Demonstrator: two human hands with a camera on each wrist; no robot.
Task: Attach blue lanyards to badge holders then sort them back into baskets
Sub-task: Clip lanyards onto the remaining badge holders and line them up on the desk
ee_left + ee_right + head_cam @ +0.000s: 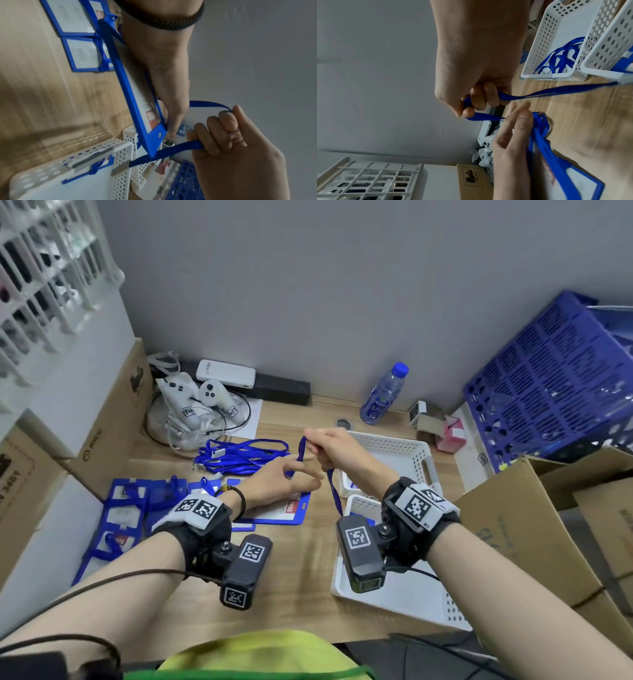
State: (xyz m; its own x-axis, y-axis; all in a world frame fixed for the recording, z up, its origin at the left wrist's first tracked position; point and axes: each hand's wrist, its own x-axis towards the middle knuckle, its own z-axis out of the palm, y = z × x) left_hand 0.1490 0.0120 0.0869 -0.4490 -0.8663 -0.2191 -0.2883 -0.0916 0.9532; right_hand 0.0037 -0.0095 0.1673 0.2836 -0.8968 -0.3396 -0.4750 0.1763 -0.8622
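Observation:
Over the middle of the wooden table, my right hand (318, 443) grips a blue lanyard (334, 491), fingers curled round the strap (505, 96). One end runs to my left hand (294, 474), the other hangs toward the baskets. My left hand (513, 135) holds a blue-framed badge holder (270, 513) tilted off the table (137, 101), with the strap passing its top corner (180, 148). Loose blue lanyards (239, 455) are piled behind the hands. Several holders with lanyards attached (130, 508) lie at the left.
Two white perforated baskets stand at the right: the far one (424, 460) holds lanyards (556, 59), the near one (455, 614) a badge holder (96, 169). A blue crate (548, 378), cardboard boxes (548, 525), a water bottle (383, 395) and white controllers (195, 402) ring the table.

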